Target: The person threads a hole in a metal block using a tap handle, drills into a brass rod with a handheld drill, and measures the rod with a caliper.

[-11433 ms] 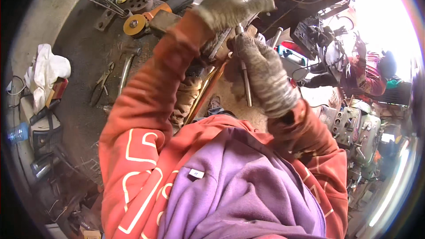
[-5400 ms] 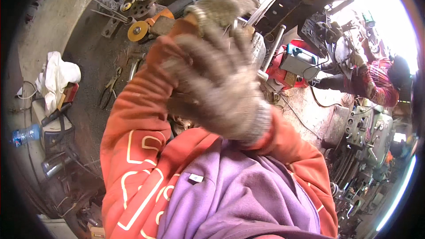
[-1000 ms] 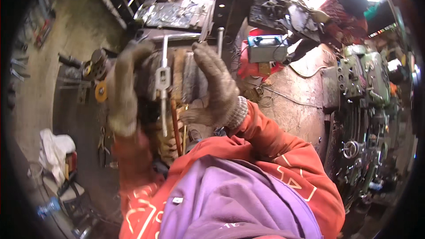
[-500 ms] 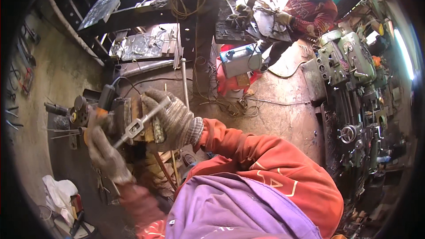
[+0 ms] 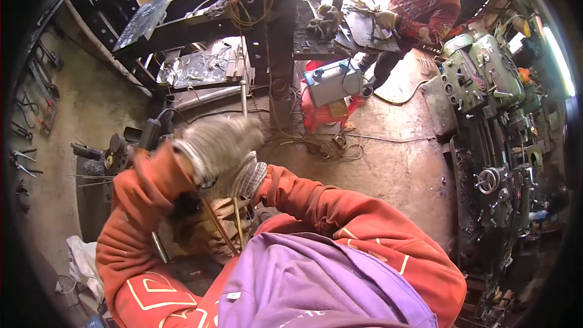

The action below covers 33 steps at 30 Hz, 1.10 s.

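My left hand, in a grey-brown knit glove, reaches across in front of my body and is smeared by motion. Its fingers cannot be made out. Behind and below it is my right hand, of which mostly the striped glove cuff shows; the left hand covers its fingers. Whatever either hand touches is hidden, and the metal tap wrench seen earlier does not show. A dark-handled power tool with a cord stands just left of my hands. Under them, a brown rod and a yellowish rod lean near crumpled brown cloth.
A lathe-like green machine lines the right side. Ahead, a grey machine box sits on a red stool, with cables on the floor. Another person works at a far bench. Pliers hang on the left wall.
My left hand has swung up and right, across the front of my right hand. The tap wrench and the workpiece under my hands have gone out of sight behind the glove and sleeve.
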Tool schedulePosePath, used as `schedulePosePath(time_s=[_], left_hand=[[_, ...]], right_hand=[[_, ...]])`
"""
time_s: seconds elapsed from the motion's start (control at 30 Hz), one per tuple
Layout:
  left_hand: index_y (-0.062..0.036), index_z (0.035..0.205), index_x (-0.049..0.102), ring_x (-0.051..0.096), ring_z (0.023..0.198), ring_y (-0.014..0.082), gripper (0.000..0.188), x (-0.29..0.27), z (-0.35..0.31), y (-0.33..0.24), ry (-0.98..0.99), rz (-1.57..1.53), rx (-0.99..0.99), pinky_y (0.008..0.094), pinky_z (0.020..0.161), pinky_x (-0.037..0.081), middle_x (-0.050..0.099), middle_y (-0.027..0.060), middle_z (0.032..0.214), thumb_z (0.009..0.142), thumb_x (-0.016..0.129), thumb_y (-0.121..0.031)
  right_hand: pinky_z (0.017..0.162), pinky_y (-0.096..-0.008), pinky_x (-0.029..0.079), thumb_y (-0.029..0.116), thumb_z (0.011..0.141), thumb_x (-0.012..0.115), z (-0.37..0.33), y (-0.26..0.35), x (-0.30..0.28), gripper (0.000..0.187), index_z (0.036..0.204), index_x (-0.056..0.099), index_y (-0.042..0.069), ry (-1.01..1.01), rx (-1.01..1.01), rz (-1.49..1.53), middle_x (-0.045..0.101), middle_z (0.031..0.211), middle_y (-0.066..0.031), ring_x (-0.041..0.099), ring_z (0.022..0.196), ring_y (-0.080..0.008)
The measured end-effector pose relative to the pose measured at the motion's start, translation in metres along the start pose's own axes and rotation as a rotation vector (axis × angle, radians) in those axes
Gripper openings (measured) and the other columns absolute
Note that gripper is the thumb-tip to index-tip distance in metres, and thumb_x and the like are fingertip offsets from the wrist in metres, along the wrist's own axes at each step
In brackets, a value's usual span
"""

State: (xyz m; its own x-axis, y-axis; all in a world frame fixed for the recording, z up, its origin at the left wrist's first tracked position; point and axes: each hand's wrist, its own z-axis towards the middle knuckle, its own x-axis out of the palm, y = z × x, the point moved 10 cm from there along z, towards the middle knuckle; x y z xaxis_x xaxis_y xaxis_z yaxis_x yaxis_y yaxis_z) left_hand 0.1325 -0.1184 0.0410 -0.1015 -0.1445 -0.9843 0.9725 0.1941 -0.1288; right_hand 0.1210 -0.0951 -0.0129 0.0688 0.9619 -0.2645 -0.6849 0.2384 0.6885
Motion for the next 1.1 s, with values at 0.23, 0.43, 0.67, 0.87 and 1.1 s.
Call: schedulePosePath(time_s=[0.23,0.43,0.67,0.87,1.1], left_hand=[[-0.0021,0.118,0.071,0.067,0.058,0.0265,0.030,-0.031,-0.065,-0.079,-0.210,-0.037,-0.323,0.0421,0.055,0.049,0.068,0.0087,0.068,0.094,0.075,-0.019],[0.0074,0.129,0.068,0.071,0.097,0.0321,0.033,-0.060,-0.109,-0.076,-0.726,0.363,-0.520,0.0401,0.080,0.057,0.071,0.0213,0.109,0.103,0.061,-0.012],[0.0025,0.138,0.064,0.066,0.090,0.0139,0.037,-0.011,-0.228,0.051,-1.285,-0.630,-1.103,0.0306,0.076,0.058,0.070,0.0092,0.108,0.111,0.054,-0.021],[0.0014,0.130,0.070,0.057,0.072,0.0093,0.034,0.003,-0.069,0.155,-0.557,-0.905,-0.823,0.0258,0.071,0.050,0.066,0.0013,0.089,0.108,0.058,-0.022],[-0.0031,0.118,0.071,0.072,0.096,0.0425,0.027,0.006,0.017,0.040,-0.006,-0.174,-0.361,0.0494,0.082,0.059,0.074,0.0241,0.104,0.099,0.066,-0.022]], right_hand=[[0.117,-0.0493,0.042,0.037,0.072,0.090,-0.021,-0.085,0.004,0.107,0.154,0.036,-0.006,0.030,0.198,-0.247,0.050,0.146,-0.0335,0.051,0.137,-0.0472],[0.112,-0.0522,0.046,0.039,0.057,0.097,-0.006,-0.022,-0.018,0.123,0.153,0.035,-0.008,-0.031,0.074,-0.192,0.054,0.139,-0.0332,0.056,0.127,-0.0522],[0.108,-0.0525,0.048,0.042,0.058,0.095,-0.001,-0.012,-0.024,0.119,0.150,0.038,-0.006,-0.068,0.040,-0.250,0.056,0.134,-0.0309,0.058,0.122,-0.0505],[0.112,-0.0511,0.044,0.043,0.064,0.092,-0.003,-0.023,-0.012,0.102,0.145,0.049,-0.003,-0.095,0.057,-0.181,0.056,0.134,-0.0269,0.055,0.125,-0.0495],[0.111,-0.0438,0.047,0.040,0.093,0.076,-0.028,-0.057,0.035,0.056,0.137,0.065,0.007,0.222,-0.084,-0.195,0.065,0.132,-0.0171,0.060,0.124,-0.0279]])
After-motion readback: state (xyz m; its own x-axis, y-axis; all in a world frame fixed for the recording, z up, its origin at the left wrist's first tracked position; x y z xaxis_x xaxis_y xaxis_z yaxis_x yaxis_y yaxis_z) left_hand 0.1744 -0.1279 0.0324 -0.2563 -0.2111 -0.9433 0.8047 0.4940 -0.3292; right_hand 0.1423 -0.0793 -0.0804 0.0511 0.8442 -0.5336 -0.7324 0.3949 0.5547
